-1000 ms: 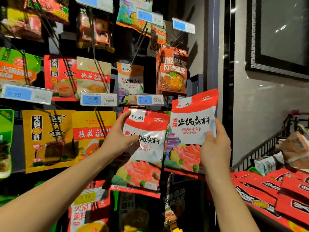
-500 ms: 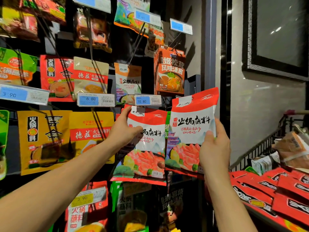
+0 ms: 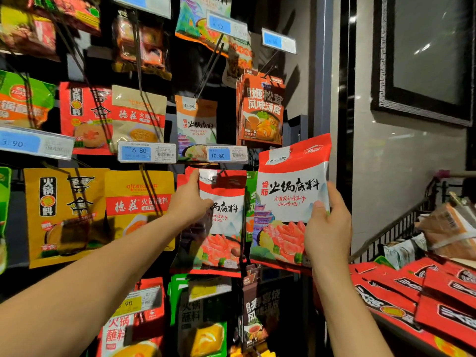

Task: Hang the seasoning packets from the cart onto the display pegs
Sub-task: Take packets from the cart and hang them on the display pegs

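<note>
Seasoning packet (image 3: 221,228) pinched at its top by left hand (image 3: 190,202); right hand (image 3: 327,228) grips second packet (image 3: 288,202) alongside.

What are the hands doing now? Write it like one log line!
left hand grips left packet by its top | right hand holds right packet beside it | more red packets in cart
</note>
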A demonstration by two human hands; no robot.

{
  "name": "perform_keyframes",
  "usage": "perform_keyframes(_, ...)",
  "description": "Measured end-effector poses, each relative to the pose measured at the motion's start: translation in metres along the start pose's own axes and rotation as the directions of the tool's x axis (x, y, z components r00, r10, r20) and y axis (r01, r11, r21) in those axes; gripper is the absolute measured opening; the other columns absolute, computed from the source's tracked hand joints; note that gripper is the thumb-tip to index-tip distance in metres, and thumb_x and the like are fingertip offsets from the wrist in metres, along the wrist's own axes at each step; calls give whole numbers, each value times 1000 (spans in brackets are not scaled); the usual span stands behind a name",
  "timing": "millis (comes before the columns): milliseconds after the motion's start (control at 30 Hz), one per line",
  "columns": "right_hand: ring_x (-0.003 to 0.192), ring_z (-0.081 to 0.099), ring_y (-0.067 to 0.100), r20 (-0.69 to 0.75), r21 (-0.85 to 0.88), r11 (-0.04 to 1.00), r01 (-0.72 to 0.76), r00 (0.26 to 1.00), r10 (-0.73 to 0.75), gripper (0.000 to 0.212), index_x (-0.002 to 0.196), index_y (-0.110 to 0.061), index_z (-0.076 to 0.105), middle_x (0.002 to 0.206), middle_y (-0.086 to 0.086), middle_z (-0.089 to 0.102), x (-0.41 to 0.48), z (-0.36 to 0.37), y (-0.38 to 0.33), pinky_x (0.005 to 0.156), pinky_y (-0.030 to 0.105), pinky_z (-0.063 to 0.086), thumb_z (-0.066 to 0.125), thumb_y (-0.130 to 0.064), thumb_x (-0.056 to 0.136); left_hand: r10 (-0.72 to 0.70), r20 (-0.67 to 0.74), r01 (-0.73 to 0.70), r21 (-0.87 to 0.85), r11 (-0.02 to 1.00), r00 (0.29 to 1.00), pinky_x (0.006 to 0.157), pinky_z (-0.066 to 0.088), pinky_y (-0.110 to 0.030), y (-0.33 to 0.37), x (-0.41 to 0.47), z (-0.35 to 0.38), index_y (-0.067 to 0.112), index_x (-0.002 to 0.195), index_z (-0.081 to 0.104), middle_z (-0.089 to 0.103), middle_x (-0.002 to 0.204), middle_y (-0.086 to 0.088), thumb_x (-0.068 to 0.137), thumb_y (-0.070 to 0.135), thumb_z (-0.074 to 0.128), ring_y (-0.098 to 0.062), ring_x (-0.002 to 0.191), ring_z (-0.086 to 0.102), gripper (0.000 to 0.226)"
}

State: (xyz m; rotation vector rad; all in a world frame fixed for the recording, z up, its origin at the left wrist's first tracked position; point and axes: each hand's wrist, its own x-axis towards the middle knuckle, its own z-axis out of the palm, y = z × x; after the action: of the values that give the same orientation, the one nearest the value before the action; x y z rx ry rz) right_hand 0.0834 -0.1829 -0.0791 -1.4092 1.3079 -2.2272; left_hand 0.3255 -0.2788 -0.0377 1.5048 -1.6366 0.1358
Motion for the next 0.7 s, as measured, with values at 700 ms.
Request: perform_keyframes(700,105,69,16,373,192,943,-272,909,186,40,115,-28,68,113,-4,73,-23,99,26,92,38,58,43,0,103,427,-79,-401,229,887,901,84,50,-30,47,48,-87,20,122,74,72,123,-3,95,17,67,-22,109,66,28)
